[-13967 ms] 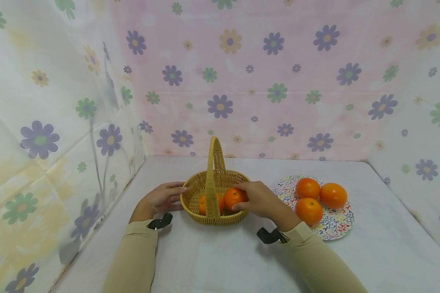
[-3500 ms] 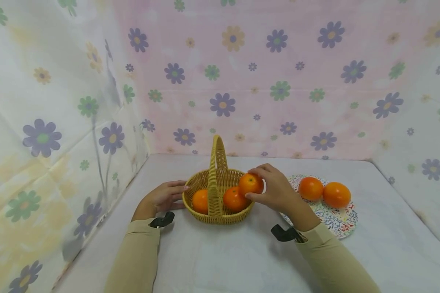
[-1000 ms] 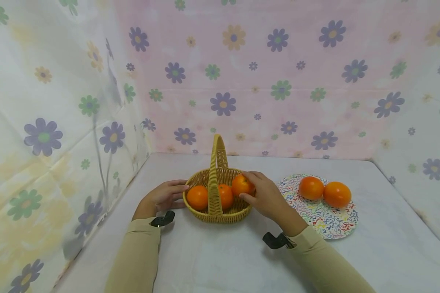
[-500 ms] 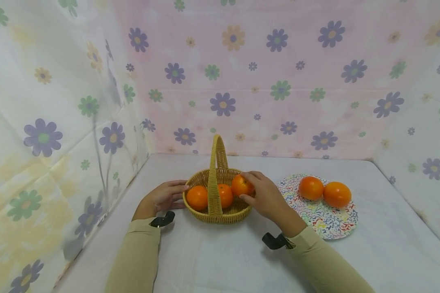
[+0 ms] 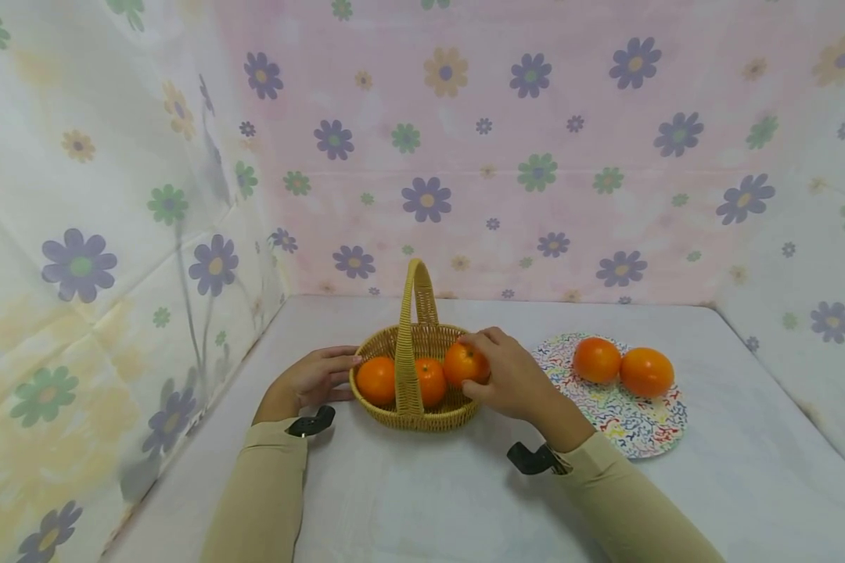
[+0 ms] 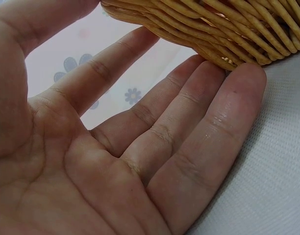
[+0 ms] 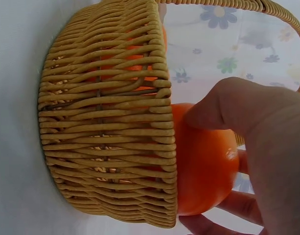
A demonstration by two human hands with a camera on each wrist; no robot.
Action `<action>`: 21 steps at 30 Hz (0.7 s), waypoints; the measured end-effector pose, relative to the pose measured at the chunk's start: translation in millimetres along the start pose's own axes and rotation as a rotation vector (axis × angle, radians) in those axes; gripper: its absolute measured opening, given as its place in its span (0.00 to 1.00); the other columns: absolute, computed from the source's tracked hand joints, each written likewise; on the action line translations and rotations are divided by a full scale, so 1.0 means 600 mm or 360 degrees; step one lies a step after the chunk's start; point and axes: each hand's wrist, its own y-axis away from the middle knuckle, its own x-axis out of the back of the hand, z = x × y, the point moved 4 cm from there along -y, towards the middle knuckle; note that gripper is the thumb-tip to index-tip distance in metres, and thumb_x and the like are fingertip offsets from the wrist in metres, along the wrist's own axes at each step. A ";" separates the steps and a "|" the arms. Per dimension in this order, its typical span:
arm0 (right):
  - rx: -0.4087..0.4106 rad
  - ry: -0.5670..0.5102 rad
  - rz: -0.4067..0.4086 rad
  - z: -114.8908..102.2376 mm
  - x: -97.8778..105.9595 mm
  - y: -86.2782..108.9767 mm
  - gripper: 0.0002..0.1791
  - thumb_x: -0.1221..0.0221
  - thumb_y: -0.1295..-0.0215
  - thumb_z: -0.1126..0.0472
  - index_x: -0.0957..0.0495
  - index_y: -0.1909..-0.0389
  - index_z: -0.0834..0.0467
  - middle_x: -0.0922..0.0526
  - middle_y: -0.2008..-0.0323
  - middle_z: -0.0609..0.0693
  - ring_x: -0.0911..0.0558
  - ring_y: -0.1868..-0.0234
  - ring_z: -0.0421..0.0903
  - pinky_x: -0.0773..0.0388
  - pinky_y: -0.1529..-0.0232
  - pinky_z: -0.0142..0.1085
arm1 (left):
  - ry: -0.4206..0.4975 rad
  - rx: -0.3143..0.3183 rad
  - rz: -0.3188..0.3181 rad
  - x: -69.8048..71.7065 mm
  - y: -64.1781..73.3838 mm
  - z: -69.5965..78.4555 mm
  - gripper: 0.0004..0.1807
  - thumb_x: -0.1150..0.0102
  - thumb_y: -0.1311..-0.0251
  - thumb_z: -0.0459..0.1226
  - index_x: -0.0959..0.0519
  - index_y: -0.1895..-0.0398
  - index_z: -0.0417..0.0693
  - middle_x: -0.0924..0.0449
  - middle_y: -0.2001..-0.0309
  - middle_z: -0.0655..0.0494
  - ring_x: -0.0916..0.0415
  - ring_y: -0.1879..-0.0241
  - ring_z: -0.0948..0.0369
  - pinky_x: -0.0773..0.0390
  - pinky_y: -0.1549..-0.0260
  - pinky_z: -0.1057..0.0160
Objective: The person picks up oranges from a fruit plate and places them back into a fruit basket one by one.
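Observation:
A yellow wicker basket (image 5: 422, 422) with a tall arched handle stands mid-table. My left hand (image 5: 317, 378) touches its left side; in the left wrist view the fingers (image 6: 209, 132) are fairly straight against the weave. My right hand (image 5: 510, 375) holds an orange (image 5: 465, 363) at the basket's right end, thumb and fingers around it. In the right wrist view this orange (image 7: 204, 166) sits partly above the rim, its lower part hidden by the wickerwork. Two more oranges lie inside: one orange (image 5: 376, 381) at the left, another orange (image 5: 432, 381) partly behind the handle.
To the right lies a round plate (image 5: 641, 430) with a multicoloured speckled pattern. Two oranges rest on it, a left orange (image 5: 596, 360) and a right orange (image 5: 646, 372). White cloth (image 5: 408, 500) covers the table, and flower-patterned curtains (image 5: 493, 156) enclose the back and sides.
Since the earliest frame, one orange has gone from the plate into the basket in my right hand. The basket's other oranges have shifted left. In the last second, hardly any movement shows.

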 end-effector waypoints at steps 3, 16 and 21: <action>0.0018 -0.0006 0.0072 0.001 0.000 0.000 0.33 0.30 0.44 0.50 0.24 0.36 0.48 0.23 0.42 0.50 0.20 0.48 0.49 0.14 0.47 0.47 | 0.0015 0.0000 -0.0005 0.001 -0.002 -0.001 0.36 0.35 0.31 0.45 0.34 0.24 0.45 0.17 0.41 0.56 0.17 0.45 0.58 0.16 0.43 0.46; 0.0044 0.0040 0.0010 -0.009 -0.004 0.005 0.31 0.32 0.41 0.43 0.23 0.36 0.43 0.22 0.45 0.48 0.20 0.55 0.47 0.16 0.53 0.43 | -0.0022 -0.0011 0.0003 0.001 -0.004 0.000 0.34 0.35 0.30 0.46 0.31 0.25 0.45 0.18 0.38 0.53 0.17 0.45 0.57 0.17 0.43 0.44; -0.0019 0.0107 -0.0004 -0.008 -0.005 0.004 0.33 0.31 0.39 0.42 0.24 0.33 0.45 0.22 0.42 0.52 0.20 0.50 0.51 0.16 0.50 0.50 | -0.0024 -0.0001 0.0018 0.000 -0.002 0.000 0.34 0.34 0.31 0.46 0.30 0.26 0.46 0.18 0.39 0.53 0.17 0.45 0.57 0.16 0.43 0.45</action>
